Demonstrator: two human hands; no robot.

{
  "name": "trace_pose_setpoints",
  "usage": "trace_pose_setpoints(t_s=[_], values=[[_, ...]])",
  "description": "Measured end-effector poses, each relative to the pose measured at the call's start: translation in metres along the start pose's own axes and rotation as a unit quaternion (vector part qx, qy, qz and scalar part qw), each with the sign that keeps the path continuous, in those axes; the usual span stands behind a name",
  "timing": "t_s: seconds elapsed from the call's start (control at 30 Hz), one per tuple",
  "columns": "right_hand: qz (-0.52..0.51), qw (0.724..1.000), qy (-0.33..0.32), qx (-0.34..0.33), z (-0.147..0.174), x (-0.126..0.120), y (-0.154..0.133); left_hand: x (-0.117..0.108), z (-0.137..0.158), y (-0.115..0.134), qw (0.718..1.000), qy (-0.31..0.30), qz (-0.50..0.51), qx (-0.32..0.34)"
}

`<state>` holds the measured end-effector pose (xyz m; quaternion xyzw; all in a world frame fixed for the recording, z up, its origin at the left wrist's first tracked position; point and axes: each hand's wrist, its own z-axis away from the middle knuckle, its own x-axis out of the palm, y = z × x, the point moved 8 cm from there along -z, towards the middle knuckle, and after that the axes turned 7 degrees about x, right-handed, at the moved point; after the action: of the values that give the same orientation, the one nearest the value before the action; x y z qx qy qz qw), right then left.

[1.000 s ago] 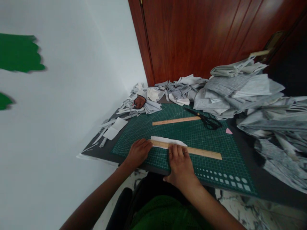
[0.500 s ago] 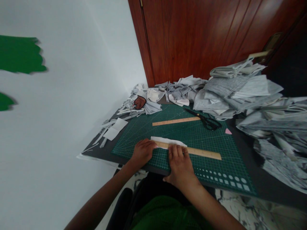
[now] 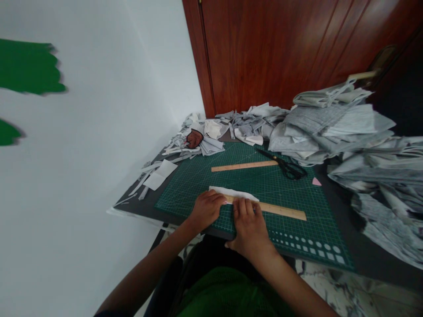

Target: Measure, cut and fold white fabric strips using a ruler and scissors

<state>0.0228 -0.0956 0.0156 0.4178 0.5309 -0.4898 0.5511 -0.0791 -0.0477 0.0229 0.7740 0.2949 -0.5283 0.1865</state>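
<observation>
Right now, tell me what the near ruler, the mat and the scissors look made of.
Near ruler: likely wood or bamboo, satin-looking; its even pale tan colour suggests it.
Mat: probably plastic or vinyl, fairly matte; it lies flat, green, with printed grid lines.
Scissors: blades likely dark metal, dull, thin and tapering; the looped black handles could be painted metal or plastic.

A reddish-brown wooden door [image 3: 271, 57] with a brass-coloured handle [image 3: 363, 75] stands behind the counter [image 3: 357, 237]. Two green shapes [image 3: 29, 66] show on the white wall [image 3: 99, 119] to the left. Grey cloth [image 3: 304, 125] is heaped at the right, and a brown, dark-edged piece [image 3: 194, 138] lies among pale scraps [image 3: 211, 147].
</observation>
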Motion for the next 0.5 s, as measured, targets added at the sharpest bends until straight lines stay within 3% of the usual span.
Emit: trace_pose_setpoints(t_s=[0.13,0.5], values=[[0.005,1.0,0.005,0.001,0.0,0.002,0.0,-0.004,0.006,-0.003,0.999,-0.029,-0.028,0.017],[0.004,1.0,0.017,0.004,0.001,0.002,0.001,-0.026,0.033,-0.044,0.998,-0.033,-0.055,0.006]])
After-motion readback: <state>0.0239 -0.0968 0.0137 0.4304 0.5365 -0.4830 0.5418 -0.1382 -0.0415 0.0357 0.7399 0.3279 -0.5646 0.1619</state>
